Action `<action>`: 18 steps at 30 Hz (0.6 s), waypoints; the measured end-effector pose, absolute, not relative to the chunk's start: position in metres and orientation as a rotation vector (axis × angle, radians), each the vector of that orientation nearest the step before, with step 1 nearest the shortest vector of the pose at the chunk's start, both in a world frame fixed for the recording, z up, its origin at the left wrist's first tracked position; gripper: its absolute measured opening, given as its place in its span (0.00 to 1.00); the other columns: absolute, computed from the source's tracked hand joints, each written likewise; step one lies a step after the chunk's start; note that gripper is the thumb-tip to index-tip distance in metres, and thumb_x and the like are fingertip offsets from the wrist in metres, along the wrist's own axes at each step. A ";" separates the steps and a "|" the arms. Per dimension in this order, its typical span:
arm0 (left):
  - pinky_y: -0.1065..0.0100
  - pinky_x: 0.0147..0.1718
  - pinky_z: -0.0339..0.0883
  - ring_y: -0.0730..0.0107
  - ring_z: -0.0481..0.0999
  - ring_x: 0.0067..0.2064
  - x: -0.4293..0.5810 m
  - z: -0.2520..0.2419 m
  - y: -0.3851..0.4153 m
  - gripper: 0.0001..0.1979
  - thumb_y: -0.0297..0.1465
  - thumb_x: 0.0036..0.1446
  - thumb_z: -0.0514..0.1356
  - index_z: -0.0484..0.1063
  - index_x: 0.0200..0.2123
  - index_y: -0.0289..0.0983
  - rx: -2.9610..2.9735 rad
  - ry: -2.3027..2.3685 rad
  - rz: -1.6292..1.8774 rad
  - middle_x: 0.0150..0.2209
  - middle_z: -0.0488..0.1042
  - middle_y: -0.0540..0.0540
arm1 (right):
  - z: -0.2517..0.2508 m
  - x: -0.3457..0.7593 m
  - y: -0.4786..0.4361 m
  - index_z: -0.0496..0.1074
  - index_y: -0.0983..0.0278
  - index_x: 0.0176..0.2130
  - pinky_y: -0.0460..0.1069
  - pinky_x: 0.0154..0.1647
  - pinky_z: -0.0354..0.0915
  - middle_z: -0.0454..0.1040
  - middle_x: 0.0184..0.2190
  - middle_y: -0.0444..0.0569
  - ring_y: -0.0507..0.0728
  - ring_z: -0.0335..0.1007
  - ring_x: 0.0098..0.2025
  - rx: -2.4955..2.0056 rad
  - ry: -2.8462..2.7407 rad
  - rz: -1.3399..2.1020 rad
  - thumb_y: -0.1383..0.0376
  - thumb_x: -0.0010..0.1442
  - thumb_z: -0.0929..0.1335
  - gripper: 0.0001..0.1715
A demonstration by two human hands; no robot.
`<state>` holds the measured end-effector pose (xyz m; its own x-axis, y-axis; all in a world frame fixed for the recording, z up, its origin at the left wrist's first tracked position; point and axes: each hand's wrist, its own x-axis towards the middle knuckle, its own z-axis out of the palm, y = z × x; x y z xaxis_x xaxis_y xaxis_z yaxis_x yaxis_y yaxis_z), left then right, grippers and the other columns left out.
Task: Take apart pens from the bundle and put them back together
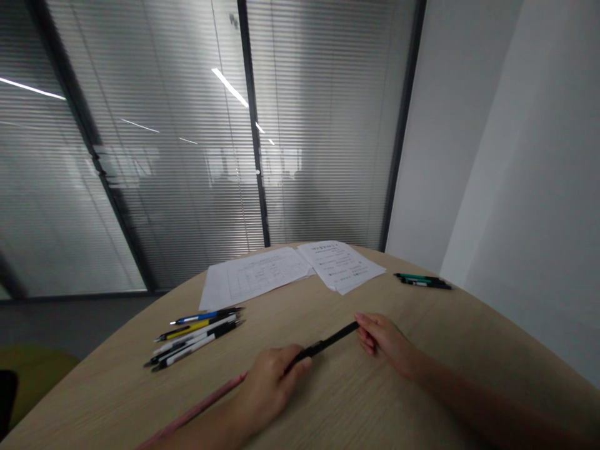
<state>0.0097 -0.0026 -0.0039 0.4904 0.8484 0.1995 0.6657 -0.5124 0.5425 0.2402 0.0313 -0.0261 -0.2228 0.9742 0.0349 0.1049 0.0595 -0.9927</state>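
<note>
A black pen [330, 342] is held over the round wooden table [422, 325] between both hands. My left hand [269, 384] is closed around its near end. My right hand [384, 342] pinches its far end with curled fingers. A pink rod-like thing [201, 406] sticks out on the table beside my left wrist; I cannot make out what it is.
Several pens [197, 334] lie in a row at the left. Two sheets of printed paper [262, 275] [344, 265] lie at the far edge. Two dark and green pens [422, 281] lie at the right. Behind stand a glass wall with blinds and a white wall.
</note>
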 end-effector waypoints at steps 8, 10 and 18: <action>0.73 0.17 0.45 0.77 0.50 0.16 0.013 0.000 0.005 0.32 0.54 0.50 0.39 0.68 0.22 0.34 1.675 1.222 0.666 0.11 0.50 0.57 | -0.027 0.239 0.029 0.61 0.64 0.19 0.45 0.19 0.52 0.59 0.13 0.39 0.47 0.53 0.16 -1.111 -1.467 1.222 0.41 0.47 0.61 0.29; 0.73 0.16 0.46 0.77 0.52 0.16 0.015 -0.001 0.005 0.30 0.53 0.50 0.43 0.70 0.29 0.33 1.618 1.230 0.717 0.12 0.54 0.57 | -0.028 0.239 0.030 0.61 0.64 0.19 0.45 0.18 0.52 0.59 0.13 0.39 0.48 0.54 0.16 -1.107 -1.436 1.208 0.42 0.47 0.61 0.28; 0.75 0.15 0.51 0.80 0.59 0.16 0.017 -0.011 0.012 0.15 0.41 0.43 0.58 0.64 0.31 0.36 1.548 1.110 0.904 0.22 0.67 0.54 | -0.032 0.239 0.032 0.60 0.63 0.19 0.45 0.17 0.52 0.57 0.12 0.38 0.48 0.53 0.15 -1.133 -1.427 1.197 0.43 0.48 0.61 0.27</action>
<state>0.0170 0.0123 -0.0111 0.3028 0.9528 0.0242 0.2163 -0.0935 0.9718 0.2389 0.0324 -0.0317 -0.1477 0.9851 0.0880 0.0845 0.1012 -0.9913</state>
